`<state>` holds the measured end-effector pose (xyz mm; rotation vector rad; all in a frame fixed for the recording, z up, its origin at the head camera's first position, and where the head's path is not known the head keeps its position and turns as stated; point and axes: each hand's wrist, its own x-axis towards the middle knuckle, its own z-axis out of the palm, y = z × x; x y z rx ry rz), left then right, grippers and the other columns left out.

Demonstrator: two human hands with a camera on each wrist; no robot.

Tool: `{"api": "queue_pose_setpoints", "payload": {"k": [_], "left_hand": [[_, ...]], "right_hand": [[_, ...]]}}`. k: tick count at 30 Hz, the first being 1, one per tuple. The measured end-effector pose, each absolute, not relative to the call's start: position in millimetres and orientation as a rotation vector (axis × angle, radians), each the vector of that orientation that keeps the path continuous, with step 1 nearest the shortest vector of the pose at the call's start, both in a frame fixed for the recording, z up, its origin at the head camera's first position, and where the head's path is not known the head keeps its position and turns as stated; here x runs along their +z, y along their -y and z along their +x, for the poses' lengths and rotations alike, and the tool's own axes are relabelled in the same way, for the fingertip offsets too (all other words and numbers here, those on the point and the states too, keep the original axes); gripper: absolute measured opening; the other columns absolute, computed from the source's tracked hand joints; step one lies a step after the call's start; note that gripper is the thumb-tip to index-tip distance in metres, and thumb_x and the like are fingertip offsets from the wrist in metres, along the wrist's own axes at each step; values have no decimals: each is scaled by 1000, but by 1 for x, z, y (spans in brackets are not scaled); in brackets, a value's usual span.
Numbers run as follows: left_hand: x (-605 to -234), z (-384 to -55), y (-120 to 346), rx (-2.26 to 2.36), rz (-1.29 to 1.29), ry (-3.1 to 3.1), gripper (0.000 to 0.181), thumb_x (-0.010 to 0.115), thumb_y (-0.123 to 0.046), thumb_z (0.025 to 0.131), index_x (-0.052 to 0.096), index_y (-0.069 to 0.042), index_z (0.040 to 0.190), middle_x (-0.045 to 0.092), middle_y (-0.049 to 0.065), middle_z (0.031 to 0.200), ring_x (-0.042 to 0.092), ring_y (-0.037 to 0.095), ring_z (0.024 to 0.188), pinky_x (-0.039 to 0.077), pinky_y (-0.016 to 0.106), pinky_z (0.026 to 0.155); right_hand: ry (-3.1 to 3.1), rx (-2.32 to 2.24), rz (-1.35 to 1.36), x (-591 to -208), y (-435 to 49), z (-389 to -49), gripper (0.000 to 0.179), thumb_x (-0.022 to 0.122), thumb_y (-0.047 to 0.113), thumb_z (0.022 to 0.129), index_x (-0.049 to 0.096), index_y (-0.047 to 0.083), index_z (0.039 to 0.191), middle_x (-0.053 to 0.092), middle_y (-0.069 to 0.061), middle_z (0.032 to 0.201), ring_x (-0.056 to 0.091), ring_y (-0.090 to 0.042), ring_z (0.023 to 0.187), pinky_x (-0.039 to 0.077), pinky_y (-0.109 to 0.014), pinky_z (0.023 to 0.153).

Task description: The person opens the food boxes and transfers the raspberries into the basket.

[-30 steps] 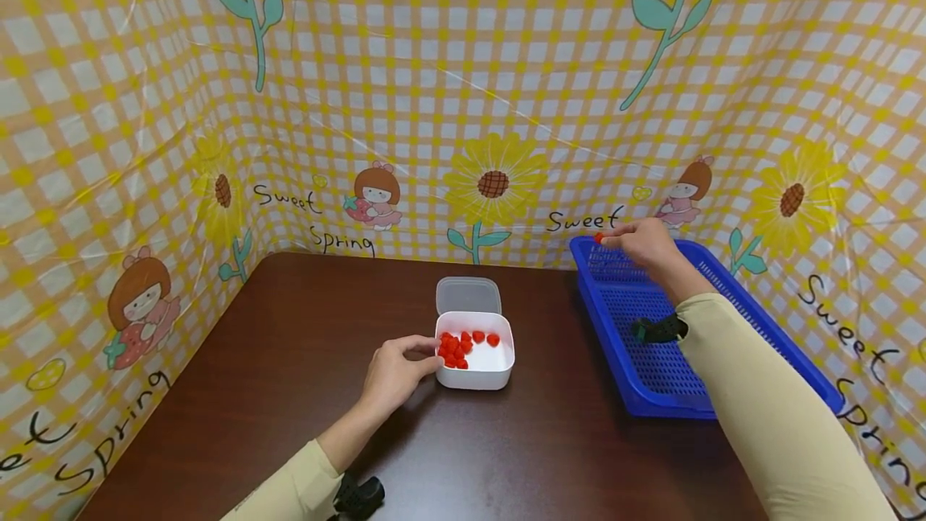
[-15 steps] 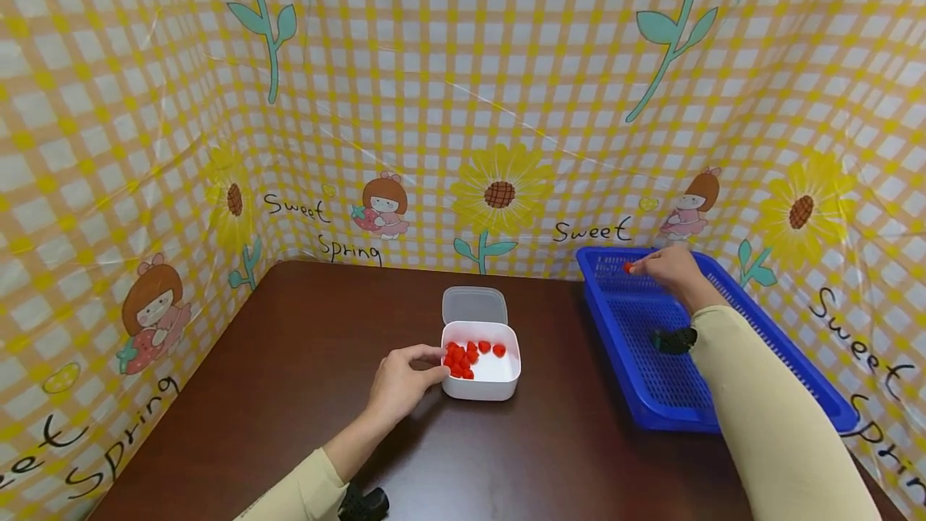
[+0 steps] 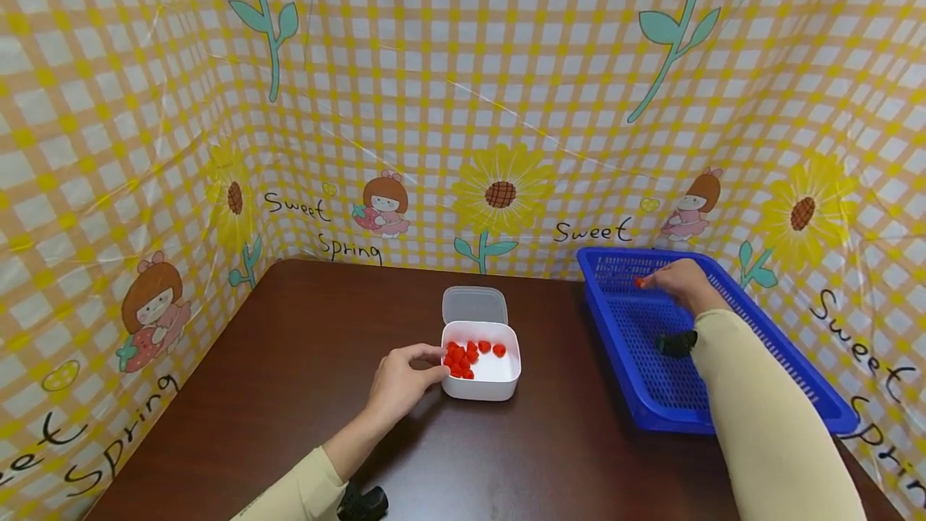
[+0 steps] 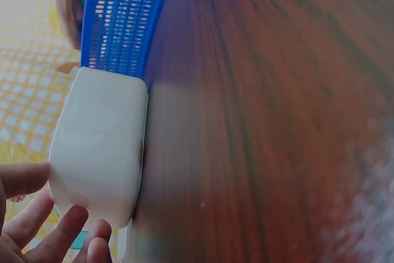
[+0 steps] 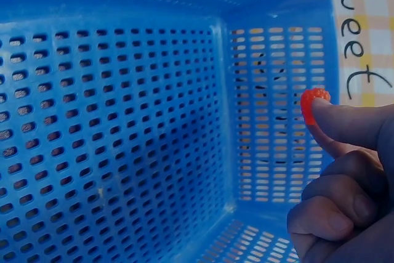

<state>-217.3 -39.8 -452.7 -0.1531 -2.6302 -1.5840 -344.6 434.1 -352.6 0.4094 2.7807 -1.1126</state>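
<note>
My right hand (image 3: 680,284) pinches a small red raspberry (image 5: 313,104) between thumb and index finger. It holds the bumpy piece inside the far end of the blue basket (image 3: 615,360), above its slotted floor; the other fingers are curled in. My left hand (image 3: 405,380) holds the left end of a small white box (image 3: 481,390), its thumb and fingers spread around the wall. Several more red raspberries (image 3: 457,358) lie in that box, mostly bunched on the left side. In the left wrist view the box's outer wall (image 4: 101,140) hides what is inside.
A translucent lid (image 3: 474,305) stands behind the white box on the dark brown table (image 3: 347,304). A checked cloth (image 3: 405,103) printed with sunflowers walls in the back and both sides. The basket's raised rim (image 3: 604,344) lies right of the box.
My right hand has come down from above the basket's far rim into the basket, still pinching the raspberry. My left hand stays on the white box. The head view has shifted slightly.
</note>
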Motion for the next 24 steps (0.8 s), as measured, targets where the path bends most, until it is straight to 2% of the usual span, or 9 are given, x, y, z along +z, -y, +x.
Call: {"api": "queue_pose_setpoints", "payload": {"k": [8,12,13,15,19,21,24], "left_hand": [[-454,-218,41,-1603,-165,2627,26,79,-27,83,79,-19,107,76,-1,99,60,13,68,47,33,64],[-453,-219,41,-1614,-159,2623,25,79,-27,83,78,-20,108,76,-1,102,60,13,70,47,33,64],[-452,-219,41,-1615,-160,2623,25,79,-27,84,78,-20,108,76,0,102,60,13,70,48,33,64],[-452,-219,41,-1621,-168,2623,25,79,-26,84,78,-19,108,76,0,102,60,13,70,48,33,64],[-451,-218,41,-1617,-178,2622,26,79,-26,84,78,-18,108,76,0,101,60,13,69,48,33,64],[-452,-218,42,-1614,-180,2621,26,79,-26,84,78,-18,108,76,0,101,60,12,70,48,33,64],[-452,-218,42,-1611,-173,2619,26,79,-26,84,78,-18,108,75,-1,100,60,12,71,48,33,65]], "right_hand": [[-2717,-1115,484,-361,-439,-342,44,70,10,87,39,18,57,27,7,56,31,-12,50,34,-31,52],[-2716,-1124,471,-362,-439,-343,29,71,10,87,57,13,61,31,7,57,32,-12,51,34,-32,53],[-2716,-1122,469,-361,-439,-343,29,71,11,87,57,13,62,32,8,56,32,-12,50,35,-31,52],[-2723,-1102,457,-360,-438,-343,32,71,12,87,56,15,59,32,8,54,32,-11,48,35,-31,51],[-2770,-1029,368,-356,-433,-344,43,71,16,87,42,19,55,29,9,52,30,-10,47,34,-30,49],[-2799,-1017,301,-353,-427,-344,35,72,18,87,53,15,57,29,10,52,29,-10,47,33,-30,48],[-2836,-1011,189,-347,-415,-344,21,73,23,88,72,5,76,40,8,57,33,-12,53,35,-31,51]]}}
